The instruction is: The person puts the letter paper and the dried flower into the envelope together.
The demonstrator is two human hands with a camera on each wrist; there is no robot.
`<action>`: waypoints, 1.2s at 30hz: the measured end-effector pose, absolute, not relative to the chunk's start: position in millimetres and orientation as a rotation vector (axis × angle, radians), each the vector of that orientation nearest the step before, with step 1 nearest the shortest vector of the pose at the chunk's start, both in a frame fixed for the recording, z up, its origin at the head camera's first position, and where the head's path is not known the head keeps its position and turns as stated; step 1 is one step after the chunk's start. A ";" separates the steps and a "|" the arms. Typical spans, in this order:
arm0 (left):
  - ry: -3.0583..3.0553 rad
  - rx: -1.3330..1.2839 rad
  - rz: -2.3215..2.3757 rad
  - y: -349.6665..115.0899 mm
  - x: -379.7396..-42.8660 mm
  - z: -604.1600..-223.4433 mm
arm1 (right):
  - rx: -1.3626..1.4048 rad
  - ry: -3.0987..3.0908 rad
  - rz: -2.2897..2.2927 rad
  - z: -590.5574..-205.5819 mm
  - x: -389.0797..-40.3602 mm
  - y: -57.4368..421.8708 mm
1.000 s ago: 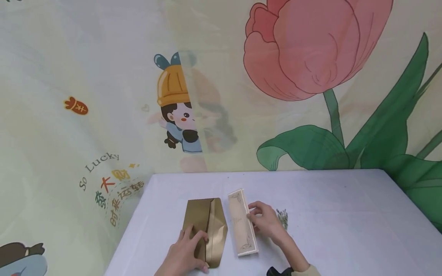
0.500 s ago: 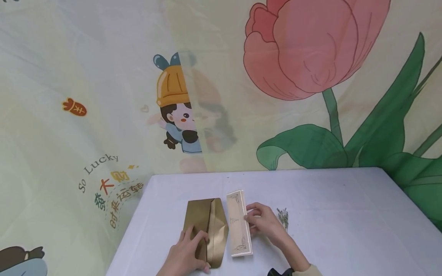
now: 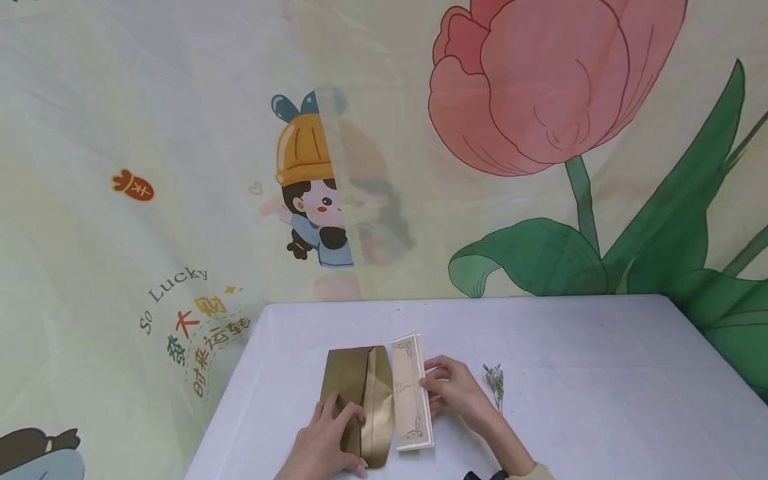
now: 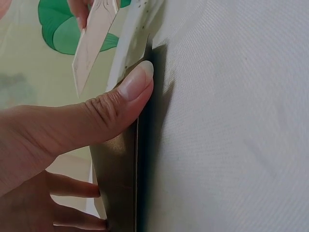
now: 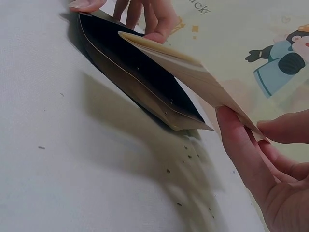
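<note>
Left hand: fingers spread, curled over the envelope, thumb at its near end. Envelope: gold, dark inside, mouth gaping toward the card. Card: cream, folded, scrollwork corners, tilted just beside that mouth. Right hand: fingers pinching card's right edge. Sprig: beyond that hand. Surface: white, extending rightward; far edge before printed backdrop.
</note>
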State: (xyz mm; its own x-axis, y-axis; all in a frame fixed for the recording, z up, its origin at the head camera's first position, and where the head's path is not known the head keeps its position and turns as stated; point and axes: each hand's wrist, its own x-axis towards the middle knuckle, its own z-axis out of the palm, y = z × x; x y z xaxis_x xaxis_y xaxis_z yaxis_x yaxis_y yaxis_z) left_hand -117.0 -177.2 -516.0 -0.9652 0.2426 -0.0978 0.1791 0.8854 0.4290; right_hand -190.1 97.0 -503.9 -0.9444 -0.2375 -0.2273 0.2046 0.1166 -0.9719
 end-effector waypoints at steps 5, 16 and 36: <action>2.915 0.323 0.628 -176.8 -116.2 -515.2 | -0.060 2.071 -1.906 -505.9 -189.0 94.2; 2.961 0.320 0.597 -176.5 -113.9 -516.8 | -0.079 2.064 -1.913 -503.8 -186.1 90.2; 2.961 0.313 0.607 -177.9 -116.6 -519.0 | -0.142 2.032 -1.898 -501.5 -186.2 80.9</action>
